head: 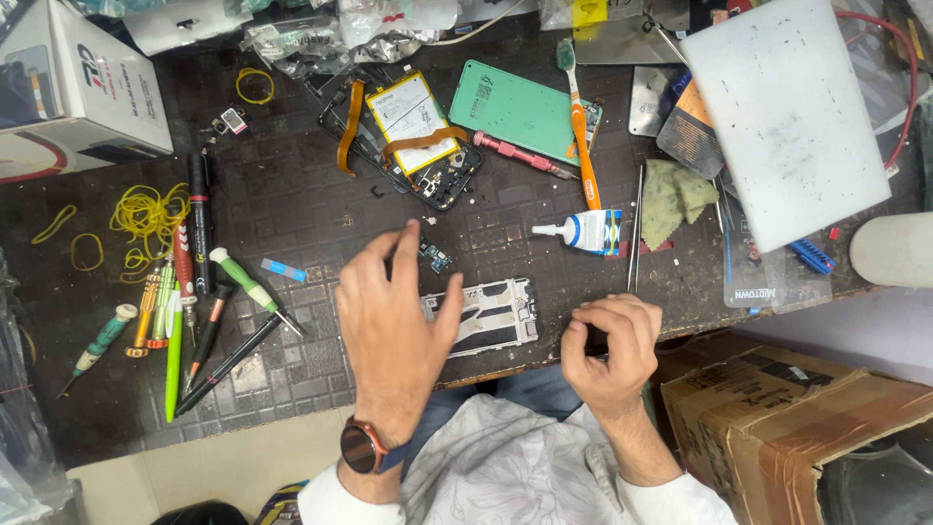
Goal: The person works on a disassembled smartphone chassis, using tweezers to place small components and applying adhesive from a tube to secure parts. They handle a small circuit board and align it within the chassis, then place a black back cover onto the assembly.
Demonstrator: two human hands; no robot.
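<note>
Head view looks straight down on a dark work mat [292, 194] crowded with phone parts and tools. At the mat's near edge, the left hand [394, 326] hovers open, fingers spread and gripping nothing, its palm side just over a silver phone frame [496, 316] that lies flat by that edge; a small circuit board [435, 258] sits just beyond the fingertips. The right hand [610, 350] rests at the near edge to the right of the frame, fingers curled shut around something small and dark that I cannot make out. Toward the far edge lies an opened phone body [418, 136] holding a white battery and orange flex strips, with a green back cover [515, 107] beside it and a toothbrush [580, 126] laid across that cover. A small glue tube [583, 231] lies between the cover and the frame, tweezers [637, 228] just to its right. Screwdrivers and pens [194, 292] lie in a row near the left edge, beside loose yellow rubber bands [146, 214]. A white box [73, 87] stands closed at the far left corner; an open cardboard box [807, 437] sits off the near right corner, its contents too dark to tell.
</note>
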